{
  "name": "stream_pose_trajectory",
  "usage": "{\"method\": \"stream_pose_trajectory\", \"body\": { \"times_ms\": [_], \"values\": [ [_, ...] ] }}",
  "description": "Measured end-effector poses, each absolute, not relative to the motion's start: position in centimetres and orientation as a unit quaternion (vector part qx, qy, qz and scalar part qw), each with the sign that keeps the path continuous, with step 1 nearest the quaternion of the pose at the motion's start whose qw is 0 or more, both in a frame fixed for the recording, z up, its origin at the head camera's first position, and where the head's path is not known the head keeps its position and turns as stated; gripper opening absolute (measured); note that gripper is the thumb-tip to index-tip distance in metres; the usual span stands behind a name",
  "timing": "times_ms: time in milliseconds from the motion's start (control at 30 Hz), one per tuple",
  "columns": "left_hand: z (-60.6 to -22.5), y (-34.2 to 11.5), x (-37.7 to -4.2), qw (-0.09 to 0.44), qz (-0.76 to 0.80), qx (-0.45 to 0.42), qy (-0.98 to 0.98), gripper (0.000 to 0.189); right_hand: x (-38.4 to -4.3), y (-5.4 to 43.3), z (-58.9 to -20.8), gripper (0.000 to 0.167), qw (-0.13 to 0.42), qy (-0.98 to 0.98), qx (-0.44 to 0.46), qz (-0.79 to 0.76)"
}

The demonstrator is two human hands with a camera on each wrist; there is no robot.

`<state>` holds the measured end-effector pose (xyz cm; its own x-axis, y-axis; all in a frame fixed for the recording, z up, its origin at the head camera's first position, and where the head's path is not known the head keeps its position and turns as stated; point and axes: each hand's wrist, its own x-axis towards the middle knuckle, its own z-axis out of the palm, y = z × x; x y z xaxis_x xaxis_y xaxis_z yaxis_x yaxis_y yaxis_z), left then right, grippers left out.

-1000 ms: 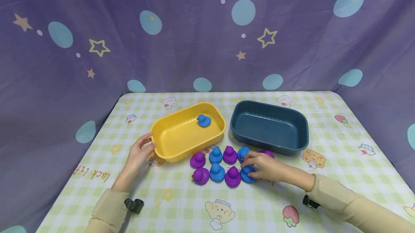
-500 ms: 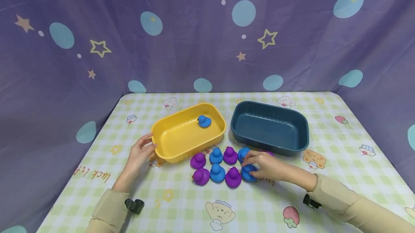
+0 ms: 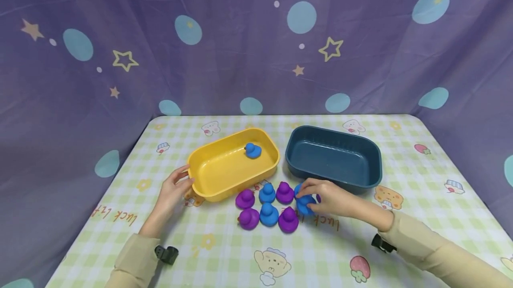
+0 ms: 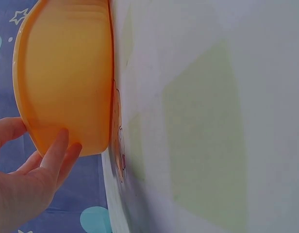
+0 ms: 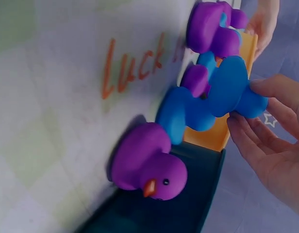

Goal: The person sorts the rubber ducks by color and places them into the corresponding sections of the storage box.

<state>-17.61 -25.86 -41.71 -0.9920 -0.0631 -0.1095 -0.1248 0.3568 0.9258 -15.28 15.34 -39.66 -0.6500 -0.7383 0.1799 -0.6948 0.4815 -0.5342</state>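
My right hand pinches a blue rubber duck between thumb and fingers, raised off the cloth over the right end of the duck group. In the head view this duck overlaps another blue duck behind it. A purple duck with an orange beak sits close by, mostly hidden by the hand in the head view. At the left end of the yellow basin, my left hand holds the rim, with fingertips against the outer wall. One blue duck lies inside that basin.
A dark teal basin stands at the right, behind the right hand. Between the hands sit purple ducks and blue ducks in two rows. A checked cloth covers the table; a purple curtain hangs behind.
The right hand has lifted the blue duck from the right end of the front row, up and slightly back. The left hand and both basins have stayed put.
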Motion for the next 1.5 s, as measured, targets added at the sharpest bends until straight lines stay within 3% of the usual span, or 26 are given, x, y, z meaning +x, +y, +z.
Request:
{"method": "stream_pose_trajectory", "body": {
  "times_ms": [1267, 1500],
  "values": [
    [-41.5, -25.7, -17.5, 0.024, 0.566, -0.055, 0.823, 0.054, -18.5, 11.5, -36.4, 0.024, 0.009, 0.835, -0.437, -0.334],
    [-41.5, -25.7, -17.4, 0.025, 0.573, -0.051, 0.818, 0.054, -20.0, 10.7, -35.7, 0.026, -0.020, 0.831, -0.452, -0.323]
  ]
}}
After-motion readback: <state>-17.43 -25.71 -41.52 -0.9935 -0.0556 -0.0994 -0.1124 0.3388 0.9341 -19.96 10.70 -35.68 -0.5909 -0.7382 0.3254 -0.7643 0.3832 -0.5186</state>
